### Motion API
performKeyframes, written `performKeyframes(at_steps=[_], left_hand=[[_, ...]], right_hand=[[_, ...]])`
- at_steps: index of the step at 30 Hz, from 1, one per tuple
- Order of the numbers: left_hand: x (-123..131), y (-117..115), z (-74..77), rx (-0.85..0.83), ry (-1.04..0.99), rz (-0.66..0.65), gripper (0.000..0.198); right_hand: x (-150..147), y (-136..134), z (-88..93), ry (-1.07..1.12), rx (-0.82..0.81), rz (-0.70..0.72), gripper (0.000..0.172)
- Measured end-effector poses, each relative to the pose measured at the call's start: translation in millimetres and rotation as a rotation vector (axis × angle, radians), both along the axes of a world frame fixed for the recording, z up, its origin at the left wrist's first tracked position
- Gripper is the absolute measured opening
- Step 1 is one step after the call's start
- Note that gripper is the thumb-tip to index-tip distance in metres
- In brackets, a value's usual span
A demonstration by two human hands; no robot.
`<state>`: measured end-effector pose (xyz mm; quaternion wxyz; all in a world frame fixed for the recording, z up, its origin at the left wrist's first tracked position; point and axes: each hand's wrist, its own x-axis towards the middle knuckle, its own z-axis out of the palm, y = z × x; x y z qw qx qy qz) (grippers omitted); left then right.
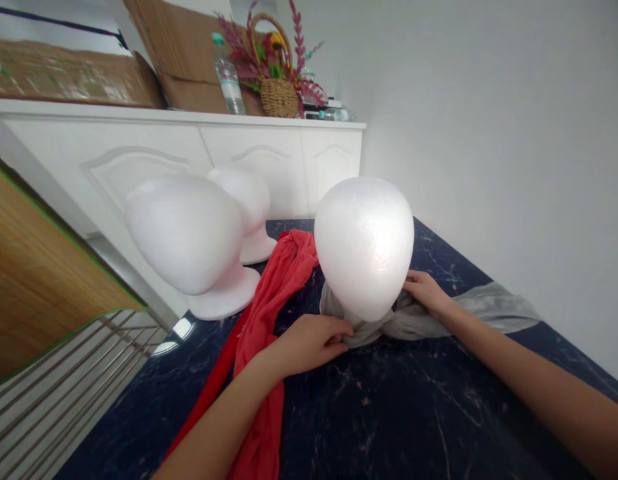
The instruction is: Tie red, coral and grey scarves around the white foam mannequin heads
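A white foam mannequin head (365, 243) stands upright on the dark blue marbled table, with a grey scarf (413, 320) wrapped around its neck. The scarf's loose end trails off to the right across the tabletop. At the near left of the neck, my left hand (313, 341) pinches the grey cloth between thumb and fingers. My right hand (425, 292) is at the right side of the neck, its fingers closed on the scarf; its fingertips are partly hidden behind the head. Left of the head lies a red scarf (276, 287), passing beneath my left forearm.
Two more foam heads, one nearer (186, 230) and one farther (246, 193), stand at the table's left. A white cabinet (259, 143) behind carries boxes, a water bottle (229, 80) and a flower basket (279, 98). A metal rack (89, 367) is at left, a wall at right.
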<state>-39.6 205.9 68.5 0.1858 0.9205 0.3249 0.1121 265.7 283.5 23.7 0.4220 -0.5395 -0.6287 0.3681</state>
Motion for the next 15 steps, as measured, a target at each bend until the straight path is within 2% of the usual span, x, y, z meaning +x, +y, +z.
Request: performKeyframes(at_steps=[5,9,10,12,13,15], left_hand=[[-8.8,9.7,-9.7,-0.148,-0.093,0.049,0.017],[-7.4,9.9,-16.4,-0.136,-0.122,0.079,0.019],[-7.0,9.4,-16.4,-0.133,-0.124,0.08,0.019],[-6.5,8.7,-15.5,-0.136,-0.132,0.077,0.018],[-6.3,8.6,-15.0,-0.141,-0.136,0.074,0.018],[-5.9,8.5,-14.3,-0.155,-0.143,0.064,0.018]], right_hand=[[2.5,5.2,-3.1,0.036,0.051,-0.011,0.039],[3.7,-14.1,17.3,-0.046,0.213,0.036,0.035],[4.1,-21.1,23.9,-0.128,0.271,0.098,0.029],[3.9,-34.7,35.0,-0.343,0.368,0.312,0.015],[3.1,-40.4,38.9,-0.443,0.402,0.425,0.015],[0.6,-48.3,42.1,-0.586,0.464,0.562,0.03]])
